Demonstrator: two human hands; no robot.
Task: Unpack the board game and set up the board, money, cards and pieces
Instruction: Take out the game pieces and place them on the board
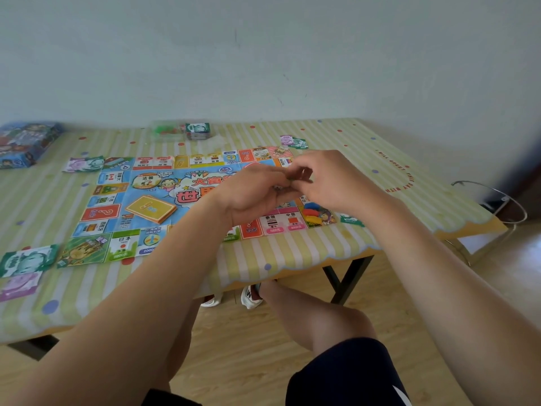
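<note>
Board [152, 183] lies flat, long axis left-right.

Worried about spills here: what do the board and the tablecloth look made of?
Board: thin printed paper, it seems; fold creases show and it lies flat like a sheet. Tablecloth: probably plastic or oilcloth; it looks slightly glossy, and its cut scalloped hem hangs stiffly off the table edge.
</note>
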